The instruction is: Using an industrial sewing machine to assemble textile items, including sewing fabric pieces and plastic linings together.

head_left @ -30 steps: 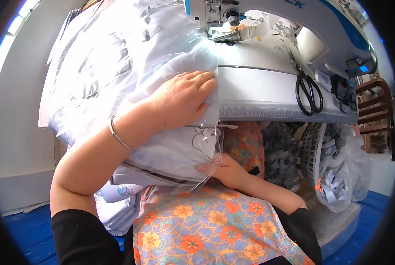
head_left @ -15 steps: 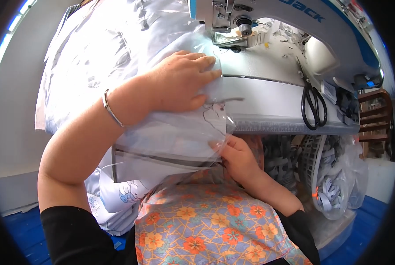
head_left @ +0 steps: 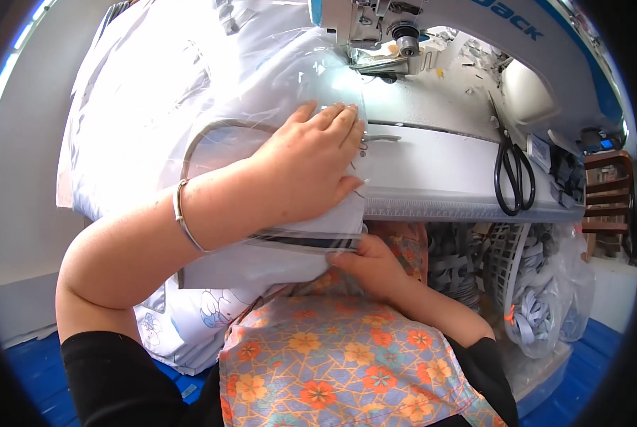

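Flat and unclenched, the left hand (head_left: pixel 310 167) presses palm down on the clear bag (head_left: pixel 290 213) of white fabric (head_left: pixel 155 107), fingers spread toward the sewing machine (head_left: pixel 404 28), its forearm crossing from the lower left. Below the counter (head_left: pixel 432 206) edge, the right hand (head_left: pixel 368 267) pinches the bag's lower edge in a closed grip. The bag lies half on the counter, half over the lap. Scissors (head_left: pixel 512 171) rest well to the right.
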A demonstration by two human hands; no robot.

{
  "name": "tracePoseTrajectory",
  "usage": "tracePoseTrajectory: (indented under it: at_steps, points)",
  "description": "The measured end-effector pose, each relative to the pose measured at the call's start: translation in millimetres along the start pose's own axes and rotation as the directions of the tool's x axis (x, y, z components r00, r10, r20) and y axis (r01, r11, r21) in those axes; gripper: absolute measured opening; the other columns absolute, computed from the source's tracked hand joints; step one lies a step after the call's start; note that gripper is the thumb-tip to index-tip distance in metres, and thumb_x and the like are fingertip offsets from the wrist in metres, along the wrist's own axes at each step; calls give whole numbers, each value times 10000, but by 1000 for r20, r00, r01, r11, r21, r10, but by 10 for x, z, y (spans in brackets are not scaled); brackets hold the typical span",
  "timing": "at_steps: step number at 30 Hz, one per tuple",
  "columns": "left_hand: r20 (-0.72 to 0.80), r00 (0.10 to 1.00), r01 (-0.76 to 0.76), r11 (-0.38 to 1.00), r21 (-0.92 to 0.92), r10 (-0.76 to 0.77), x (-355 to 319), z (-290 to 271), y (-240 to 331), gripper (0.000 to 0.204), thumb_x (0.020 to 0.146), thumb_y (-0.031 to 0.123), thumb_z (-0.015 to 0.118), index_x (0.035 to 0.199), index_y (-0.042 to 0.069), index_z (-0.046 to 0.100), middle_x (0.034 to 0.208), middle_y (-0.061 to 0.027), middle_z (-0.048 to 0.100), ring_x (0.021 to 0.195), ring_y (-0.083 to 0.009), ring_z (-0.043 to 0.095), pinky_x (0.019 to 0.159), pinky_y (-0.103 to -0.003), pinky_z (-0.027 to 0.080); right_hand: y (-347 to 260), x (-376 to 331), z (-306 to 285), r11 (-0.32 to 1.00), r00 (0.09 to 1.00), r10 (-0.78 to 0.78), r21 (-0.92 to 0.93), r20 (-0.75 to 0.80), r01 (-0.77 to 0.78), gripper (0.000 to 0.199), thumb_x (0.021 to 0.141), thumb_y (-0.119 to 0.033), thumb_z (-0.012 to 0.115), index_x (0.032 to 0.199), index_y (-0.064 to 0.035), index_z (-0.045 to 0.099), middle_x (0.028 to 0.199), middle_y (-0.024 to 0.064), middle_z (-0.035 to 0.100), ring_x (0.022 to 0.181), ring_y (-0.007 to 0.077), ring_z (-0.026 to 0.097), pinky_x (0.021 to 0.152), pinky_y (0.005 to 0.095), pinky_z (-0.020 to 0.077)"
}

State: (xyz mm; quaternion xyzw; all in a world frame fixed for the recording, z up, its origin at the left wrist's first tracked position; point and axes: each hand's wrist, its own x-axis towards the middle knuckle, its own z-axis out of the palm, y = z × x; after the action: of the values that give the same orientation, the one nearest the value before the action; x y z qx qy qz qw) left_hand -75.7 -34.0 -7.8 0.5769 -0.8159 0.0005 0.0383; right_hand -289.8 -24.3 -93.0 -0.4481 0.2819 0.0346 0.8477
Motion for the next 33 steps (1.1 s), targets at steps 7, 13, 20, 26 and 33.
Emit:
tracePoseTrajectory:
  at_steps: [7,13,20,26,33]
  points:
    - [-36,994,-110,985,-129,106,75,-26,-339,662,818,243,689,1391,-28,499,1439,-256,476,1335,-381,472,1121,-485,368,-203,-75,127,913,961,-245,304,-129,273,329,996,-85,585,1307,23,581,1271,91,647,1160,187,602,1016,349,465]
    - [-133,970,-210,976,-53,202,239,25,-745,531,911,354,633,1311,7,587,1320,-173,588,1230,-324,562,1061,-448,422,-366,32,153,831,947,-272,455,-171,321,335,986,-90,586,1301,25,572,1228,94,656,1117,183,616,979,354,487]
    - [-202,919,-363,926,-100,339,270,38,-724,457,901,292,640,1247,-5,609,1272,-167,617,1180,-346,587,1040,-450,444,-91,96,214,983,1000,-26,183,-3,26,327,996,-155,583,1286,-3,595,1205,52,654,1077,146,611,941,321,485]
    - [-187,959,-229,971,-66,214,178,53,-726,479,880,237,631,1301,13,591,1324,-144,602,1228,-324,564,1047,-452,439,-116,-77,235,960,970,-245,142,14,240,364,1030,-199,569,1333,1,561,1244,59,640,1123,158,603,976,333,479]
    - [-186,951,-251,968,-6,246,210,104,-730,527,862,221,615,1357,46,570,1408,-100,571,1279,-284,529,1077,-436,411,-178,-219,252,880,954,-295,372,-64,297,359,1066,-223,521,1341,4,563,1240,35,638,1148,106,568,1012,280,452]
